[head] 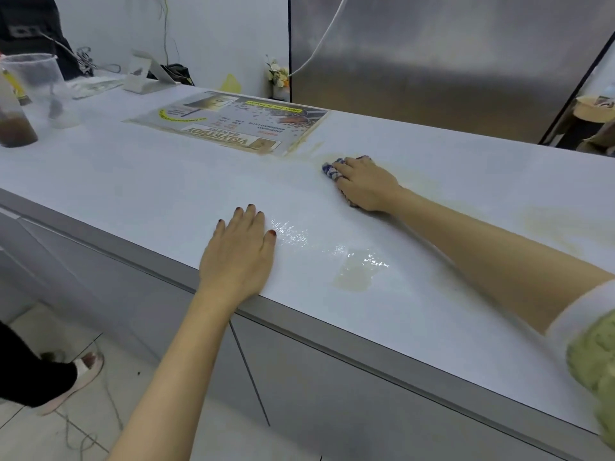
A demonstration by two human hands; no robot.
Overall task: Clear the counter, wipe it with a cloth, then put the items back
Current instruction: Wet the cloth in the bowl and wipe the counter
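Left hand flat on the white counter near its front edge, palm down, fingers spread a little, holding nothing. Right hand reaching farther across, arm stretched out, palm pressed down on a blue-and-white cloth; fingers laid over the cloth rather than curled tight, only its edges showing past the fingertips and under the heel of the hand. Both hands well apart.

Wet sheen on the counter between the hands, with a pale yellowish puddle just right of the left hand. Faint yellowish smears around the cloth and farther right.

Just beyond the cloth, a printed menu sheet lying flat, its text upside down from here. At the far left, a clear plastic measuring jug and a bottle of brown liquid beside it. Behind those, a white tilted stand and tangled cables. A small bunch of artificial flowers at the back, beside a large steel panel.

Below the counter, grey cabinet fronts; on the tiled floor at the left, another person's foot in a pale shoe.
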